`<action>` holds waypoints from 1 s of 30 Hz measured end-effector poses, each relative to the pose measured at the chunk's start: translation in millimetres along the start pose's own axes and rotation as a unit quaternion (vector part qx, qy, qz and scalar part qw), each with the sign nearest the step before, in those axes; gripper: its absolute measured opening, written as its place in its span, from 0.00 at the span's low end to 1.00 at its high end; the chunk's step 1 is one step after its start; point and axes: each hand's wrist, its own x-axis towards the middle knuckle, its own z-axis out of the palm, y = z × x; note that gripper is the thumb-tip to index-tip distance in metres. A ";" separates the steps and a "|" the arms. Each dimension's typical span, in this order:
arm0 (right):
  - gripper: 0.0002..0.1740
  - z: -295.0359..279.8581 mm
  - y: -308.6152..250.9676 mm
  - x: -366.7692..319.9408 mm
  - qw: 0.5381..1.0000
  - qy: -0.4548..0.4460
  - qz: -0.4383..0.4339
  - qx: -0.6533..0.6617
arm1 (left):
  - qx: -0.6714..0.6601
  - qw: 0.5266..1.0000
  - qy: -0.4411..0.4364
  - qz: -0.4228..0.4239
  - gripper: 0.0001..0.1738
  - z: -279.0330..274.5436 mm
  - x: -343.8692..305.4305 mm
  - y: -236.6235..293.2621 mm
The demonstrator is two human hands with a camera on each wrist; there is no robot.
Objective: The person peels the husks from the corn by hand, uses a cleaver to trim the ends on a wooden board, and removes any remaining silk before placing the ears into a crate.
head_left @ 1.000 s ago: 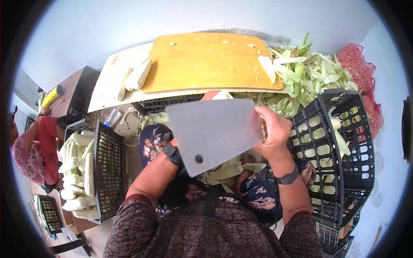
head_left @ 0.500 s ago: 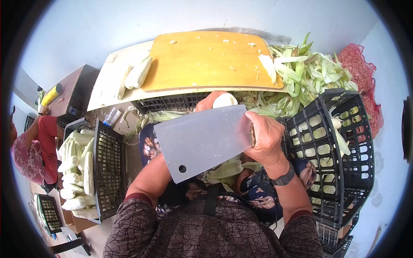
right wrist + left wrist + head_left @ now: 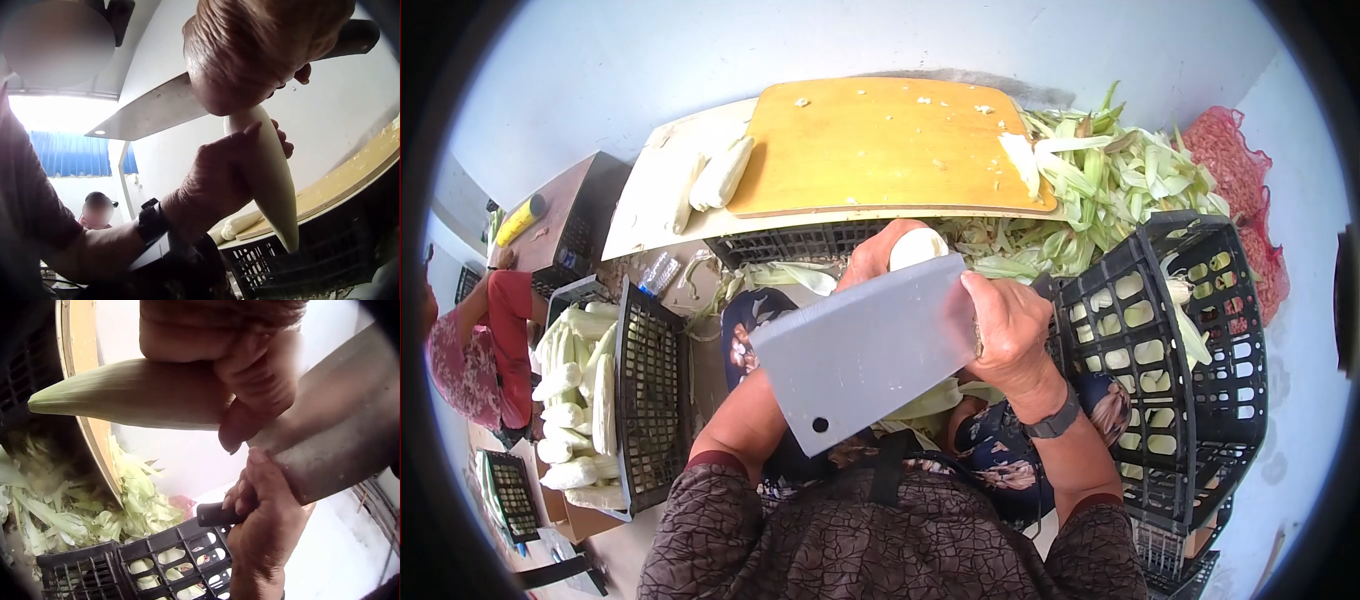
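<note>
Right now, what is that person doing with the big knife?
A person grips a pale ear of corn in the left hand and a broad cleaver by its handle in the right hand, the blade up beside the ear. Green husks are heaped by the cutting board ahead, and a black crate at the person's left holds peeled ears.

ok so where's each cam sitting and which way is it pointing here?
Head: worn on the head, facing forward and down at the cleaver, cutting board and husk pile; both forearms and the lap show.
Left wrist: at the left hand, which grips the corn ear, facing the black crate; the right hand shows too.
Right wrist: under the right hand, facing up and across past the blade; the left forearm shows.
Shared: all three see cleaver and corn ear.
</note>
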 end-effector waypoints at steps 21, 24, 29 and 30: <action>0.08 6.4 59.2 -11.1 0.931 0.079 0.356 0.016 | -0.295 0.946 -0.103 -0.090 0.32 1.1 3.3 -6.6; 0.10 8.0 51.9 -8.4 0.936 0.111 0.329 0.059 | -0.196 0.972 -0.098 -0.082 0.32 -2.1 3.1 -8.0; 0.14 6.1 35.2 -8.3 0.941 0.115 0.299 0.113 | -0.113 0.983 -0.084 -0.116 0.32 -5.0 3.6 -5.0; 0.16 5.4 32.2 -8.6 0.952 0.100 0.269 0.110 | -0.159 0.976 -0.085 -0.120 0.33 -5.3 1.8 -3.4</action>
